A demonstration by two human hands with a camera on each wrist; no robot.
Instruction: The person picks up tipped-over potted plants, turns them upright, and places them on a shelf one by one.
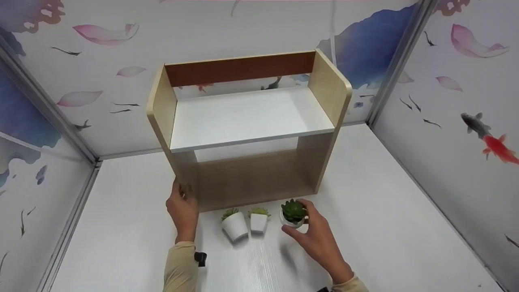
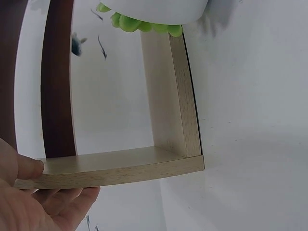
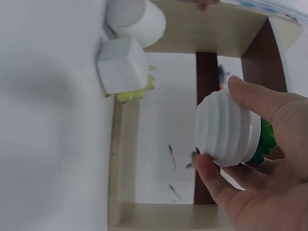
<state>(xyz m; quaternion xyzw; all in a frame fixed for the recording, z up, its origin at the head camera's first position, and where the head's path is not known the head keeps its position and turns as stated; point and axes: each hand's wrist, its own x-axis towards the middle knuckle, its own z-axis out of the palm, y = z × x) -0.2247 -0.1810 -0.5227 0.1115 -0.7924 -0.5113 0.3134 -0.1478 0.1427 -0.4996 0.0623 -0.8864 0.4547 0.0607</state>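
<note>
A small wooden shelf with a white middle board stands on the white table. My left hand grips the edge of its left side panel, thumb on one face and fingers on the other in the left wrist view. My right hand holds a dark green succulent by its ribbed white pot, raised above the table in front of the shelf's right part. Left of it are two more potted succulents: one in a round white pot, tilted, and one in a squarish white pot.
White wall panels printed with petals and fish enclose the table at the back and both sides. Metal posts mark the corners. The shelf's lower compartment opens toward me, just behind the pots.
</note>
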